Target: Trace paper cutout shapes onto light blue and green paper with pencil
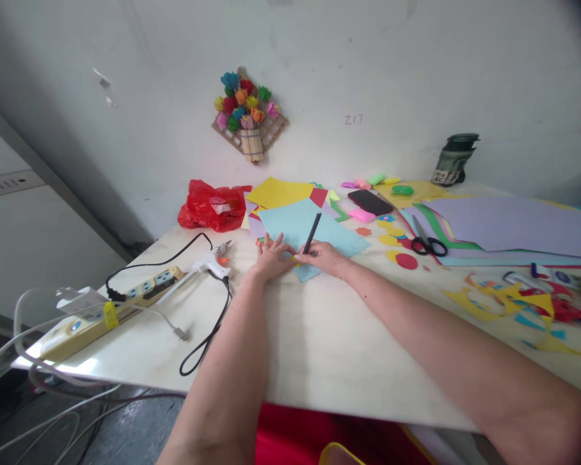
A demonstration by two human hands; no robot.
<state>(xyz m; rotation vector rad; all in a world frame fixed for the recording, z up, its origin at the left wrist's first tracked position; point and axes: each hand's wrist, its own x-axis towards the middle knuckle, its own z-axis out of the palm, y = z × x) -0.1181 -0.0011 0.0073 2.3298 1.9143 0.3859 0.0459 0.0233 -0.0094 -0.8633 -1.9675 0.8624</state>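
A light blue paper sheet [339,239] lies on the table beneath both hands. My right hand [323,256] is closed around a black pen [313,231], which stands tilted with its upper end up and to the right. Left of it, my left hand [272,257] rests on the left part of the blue sheet with its fingers spread. A small yellow piece [296,259] shows between the hands, partly hidden by the fingers. Yellow paper [281,193] lies behind the blue sheet. The pen's tip is hidden by my right hand.
On the left are a power strip [111,318], cables and a glue gun [213,263], with a red plastic bag [212,206] behind. Rightward lie a phone [370,201], black-handled scissors [429,246], stacked coloured paper [523,226] and yellow scraps [479,303]. A bottle [455,160] stands behind.
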